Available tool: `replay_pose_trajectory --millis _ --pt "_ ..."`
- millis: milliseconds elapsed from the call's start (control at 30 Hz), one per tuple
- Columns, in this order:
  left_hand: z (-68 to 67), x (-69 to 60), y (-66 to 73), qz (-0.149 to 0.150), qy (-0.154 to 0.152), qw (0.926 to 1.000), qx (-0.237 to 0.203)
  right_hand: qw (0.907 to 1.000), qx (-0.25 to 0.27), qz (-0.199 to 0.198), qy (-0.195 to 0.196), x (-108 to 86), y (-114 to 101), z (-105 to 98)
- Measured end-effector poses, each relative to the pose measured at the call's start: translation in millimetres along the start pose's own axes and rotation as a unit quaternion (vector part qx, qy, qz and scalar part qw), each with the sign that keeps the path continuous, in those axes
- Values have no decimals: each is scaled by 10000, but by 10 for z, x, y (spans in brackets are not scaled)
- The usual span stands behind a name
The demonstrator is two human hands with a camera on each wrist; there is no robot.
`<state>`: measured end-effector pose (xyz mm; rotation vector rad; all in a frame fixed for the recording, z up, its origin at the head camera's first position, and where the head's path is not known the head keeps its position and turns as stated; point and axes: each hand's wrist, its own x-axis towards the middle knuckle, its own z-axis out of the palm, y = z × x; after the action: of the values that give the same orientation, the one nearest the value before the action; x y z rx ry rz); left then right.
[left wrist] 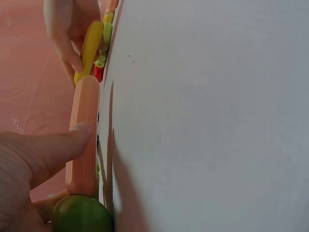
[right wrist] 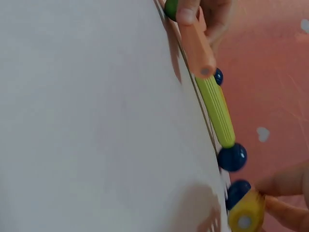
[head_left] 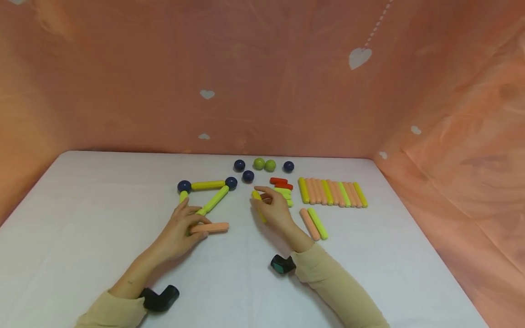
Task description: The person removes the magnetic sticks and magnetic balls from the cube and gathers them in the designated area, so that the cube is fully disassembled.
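My left hand [head_left: 176,232] grips a peach rod [head_left: 216,227], its thumb pressed along the side. The rod's near end meets a green ball [left wrist: 82,215] in the left wrist view; the head view mostly hides that ball behind the fingers. Beyond this hand, a yellow rod [head_left: 208,185] joins two dark blue balls [head_left: 184,186], and a lime rod [head_left: 216,199] slants from the right ball toward the hand. Another lime rod [head_left: 183,196] runs from the left ball to the fingers. My right hand [head_left: 279,212] pinches a loose yellow rod [head_left: 262,216], which stands apart from the frame.
Several loose balls, blue [head_left: 248,176] and green [head_left: 259,163], lie along the back. Short red rods [head_left: 279,181] and short lime rods [head_left: 283,191] sit behind my right hand. A row of mixed rods [head_left: 330,192] lies to the right, with two rods [head_left: 317,223] in front.
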<state>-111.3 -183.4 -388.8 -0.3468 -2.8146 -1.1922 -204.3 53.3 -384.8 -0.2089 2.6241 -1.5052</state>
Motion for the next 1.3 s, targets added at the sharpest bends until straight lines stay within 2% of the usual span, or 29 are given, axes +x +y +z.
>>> replay_pose_trajectory --millis 300,467,667,833,1067,1300 --pt "68 18 61 103 -136 9999 11 9996 282 -4 8 -141 215 -412" --pt "80 19 88 126 -224 9997 -2 9999 -20 105 122 -198 286 -668" --pt "79 24 92 244 -237 9994 -4 9980 -184 538 266 -237 398 -996" --pt "76 21 88 257 -240 9994 -23 9961 -403 750 248 -281 521 -1205" --pt "81 22 82 201 -234 9995 -11 9949 -587 823 52 -311 661 -1304" --pt "78 27 93 178 -256 9995 -17 9975 -540 447 -116 -345 699 -1308"
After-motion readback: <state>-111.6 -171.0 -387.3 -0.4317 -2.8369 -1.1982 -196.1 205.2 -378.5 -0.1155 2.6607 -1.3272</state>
